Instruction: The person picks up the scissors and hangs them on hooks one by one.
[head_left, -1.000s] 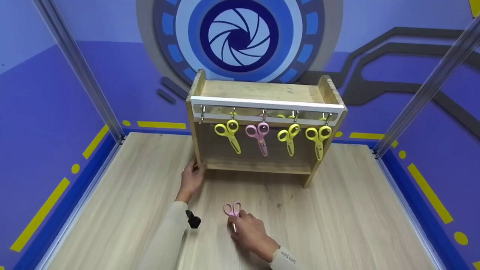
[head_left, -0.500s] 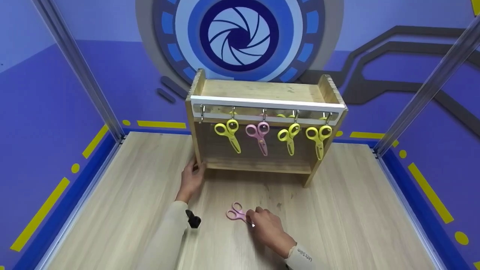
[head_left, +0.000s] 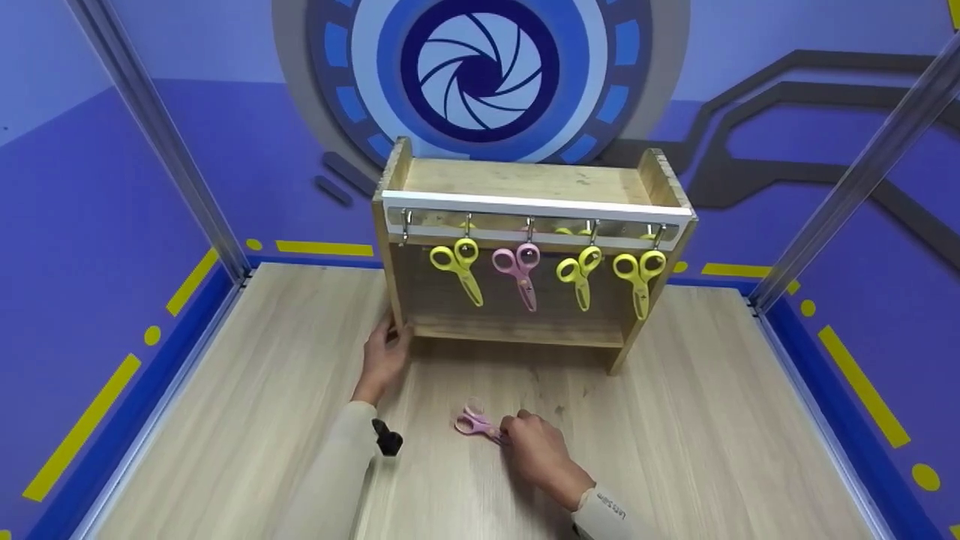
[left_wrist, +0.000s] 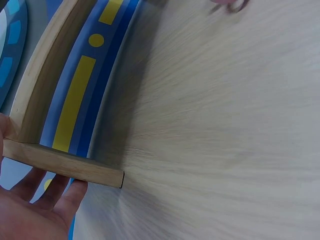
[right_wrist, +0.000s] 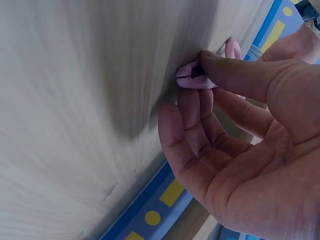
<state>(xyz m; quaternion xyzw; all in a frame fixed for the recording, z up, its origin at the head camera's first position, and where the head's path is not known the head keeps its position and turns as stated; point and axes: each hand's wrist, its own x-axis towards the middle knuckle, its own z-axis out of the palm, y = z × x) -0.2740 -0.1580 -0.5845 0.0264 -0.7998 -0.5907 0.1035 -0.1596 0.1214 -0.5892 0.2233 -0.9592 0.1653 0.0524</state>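
Note:
Pink scissors (head_left: 471,425) are just in front of the wooden rack (head_left: 517,182), handles toward the left. My right hand (head_left: 538,454) pinches them by the blade end, and the fingers cover part of the blades. In the right wrist view, the thumb and fingertips of the right hand (right_wrist: 225,135) hold the tip of the pink scissors (right_wrist: 200,83). My left hand (head_left: 384,361) grips the rack's lower left side. The left wrist view shows the left hand (left_wrist: 37,212) with its fingers around the wooden side piece (left_wrist: 65,164).
Along the rack's white rail (head_left: 540,206) are several metal hooks. Yellow scissors (head_left: 459,270), pink scissors (head_left: 517,274) and more yellow scissors (head_left: 639,281) hang there; the leftmost hook (head_left: 405,226) is bare. Blue walls (head_left: 90,225) surround the wooden table (head_left: 720,420).
My right hand has shifted to the right and turned the pink scissors, so their handles now point left rather than away. The left hand has stayed on the rack.

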